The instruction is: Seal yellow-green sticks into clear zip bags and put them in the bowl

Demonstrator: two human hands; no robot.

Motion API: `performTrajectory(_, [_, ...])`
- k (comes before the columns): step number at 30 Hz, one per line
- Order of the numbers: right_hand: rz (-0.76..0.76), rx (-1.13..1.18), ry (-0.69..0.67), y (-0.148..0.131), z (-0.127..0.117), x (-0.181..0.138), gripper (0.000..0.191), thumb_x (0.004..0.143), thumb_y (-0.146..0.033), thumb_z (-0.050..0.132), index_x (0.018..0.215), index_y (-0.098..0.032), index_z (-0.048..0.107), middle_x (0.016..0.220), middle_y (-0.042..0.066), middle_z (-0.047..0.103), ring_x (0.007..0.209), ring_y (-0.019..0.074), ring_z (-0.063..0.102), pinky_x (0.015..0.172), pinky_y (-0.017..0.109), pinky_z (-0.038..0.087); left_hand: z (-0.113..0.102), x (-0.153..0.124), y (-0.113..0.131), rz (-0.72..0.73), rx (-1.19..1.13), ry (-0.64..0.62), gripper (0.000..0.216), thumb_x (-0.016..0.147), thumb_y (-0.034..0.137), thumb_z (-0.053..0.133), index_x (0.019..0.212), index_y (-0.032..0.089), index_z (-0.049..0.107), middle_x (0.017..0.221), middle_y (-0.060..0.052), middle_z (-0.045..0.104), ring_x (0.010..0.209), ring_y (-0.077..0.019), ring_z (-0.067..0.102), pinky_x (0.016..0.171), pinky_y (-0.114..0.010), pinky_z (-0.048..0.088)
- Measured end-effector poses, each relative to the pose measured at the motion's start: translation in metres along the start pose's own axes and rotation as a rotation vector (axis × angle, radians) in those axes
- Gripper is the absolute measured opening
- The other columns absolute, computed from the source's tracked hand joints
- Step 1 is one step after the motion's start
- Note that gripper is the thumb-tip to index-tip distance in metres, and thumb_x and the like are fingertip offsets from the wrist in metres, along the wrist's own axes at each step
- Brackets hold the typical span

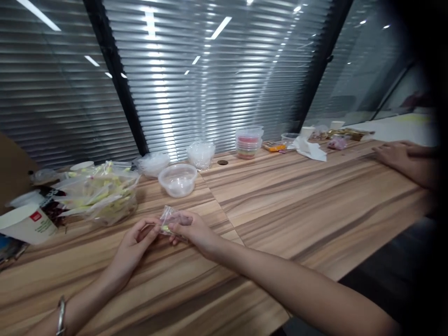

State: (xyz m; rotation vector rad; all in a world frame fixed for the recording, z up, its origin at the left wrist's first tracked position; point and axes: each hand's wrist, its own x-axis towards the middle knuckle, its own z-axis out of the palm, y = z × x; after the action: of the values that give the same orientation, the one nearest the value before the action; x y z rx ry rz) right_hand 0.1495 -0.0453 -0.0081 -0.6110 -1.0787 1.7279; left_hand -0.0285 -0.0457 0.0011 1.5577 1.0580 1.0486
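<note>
**Two hands on a small clear packet at a long wooden bench**

At the far left edge a white paper cup (26, 226) lies tipped on its side, with dark wrappers behind it. Just right of it sits a heap of clear bags with yellow-green contents (101, 196). The left hand (135, 242), a bracelet on its wrist, pinches one end of a small clear packet (169, 220); the right hand (194, 231) grips the other end, so the packet hangs between them just above the bench (297, 205), near its front edge. Behind the hands stands an empty clear plastic bowl (178, 179), with crumpled clear plastic further back. Farther right is a stack of lidded tubs (248, 142) showing red and pale layers, then white paper and small wrappers. At the far right another person's hand (395, 154) rests flat on the wood. Closed slatted blinds (217, 84) fill the wall behind, reflecting ceiling lights.
</note>
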Motion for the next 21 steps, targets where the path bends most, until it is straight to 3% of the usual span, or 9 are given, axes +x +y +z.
performTrajectory(6, [-0.066,-0.050,-0.062,0.006,-0.003,0.006,0.040,0.063,-0.037,0.075,0.094,-0.016,0.062,0.078,0.000,0.064,0.062,0.0088,0.058,0.062,0.023,0.047,-0.010,0.006,-0.011,0.007,-0.047,0.124,0.022,0.076,0.035,0.065,0.090,0.019,0.059,0.088,-0.001,0.062,0.080,-0.0125,0.056,0.076,-0.020,0.045])
performTrajectory(10, [-0.090,-0.108,0.016,0.005,-0.010,0.011,0.034,0.064,-0.031,0.074,0.091,-0.015,0.061,0.062,-0.003,0.060,0.052,0.0076,0.054,0.053,0.021,0.044,-0.013,0.012,-0.016,0.025,-0.078,0.271,0.029,0.071,0.036,0.070,0.093,0.019,0.061,0.087,0.000,0.063,0.076,-0.0107,0.057,0.074,-0.019,0.045])
performTrajectory(15, [-0.109,-0.108,0.134,-0.001,-0.026,0.014,0.027,0.063,-0.026,0.074,0.082,-0.014,0.060,0.062,-0.001,0.061,0.051,0.0076,0.054,0.050,0.020,0.043,-0.006,0.014,-0.012,-0.059,-0.064,0.132,0.043,0.072,0.039,0.068,0.107,0.016,0.060,0.084,-0.005,0.068,0.078,-0.0149,0.062,0.078,-0.024,0.047])
performTrajectory(18, [-0.086,-0.090,0.105,-0.003,-0.033,0.014,0.030,0.061,-0.027,0.076,0.083,-0.013,0.061,0.067,0.000,0.063,0.055,0.0084,0.056,0.055,0.022,0.045,-0.004,0.014,-0.012,-0.058,-0.095,0.057,0.049,0.073,0.037,0.068,0.115,0.015,0.057,0.085,-0.007,0.068,0.080,-0.0162,0.063,0.081,-0.027,0.047])
performTrajectory(21, [-0.070,-0.107,0.024,-0.006,-0.036,0.013,0.030,0.064,-0.031,0.075,0.084,-0.013,0.062,0.074,0.002,0.064,0.061,0.0091,0.057,0.061,0.023,0.045,-0.005,0.014,-0.014,-0.043,-0.109,0.096,0.042,0.072,0.035,0.069,0.108,0.015,0.062,0.084,-0.006,0.068,0.077,-0.0143,0.062,0.078,-0.025,0.047])
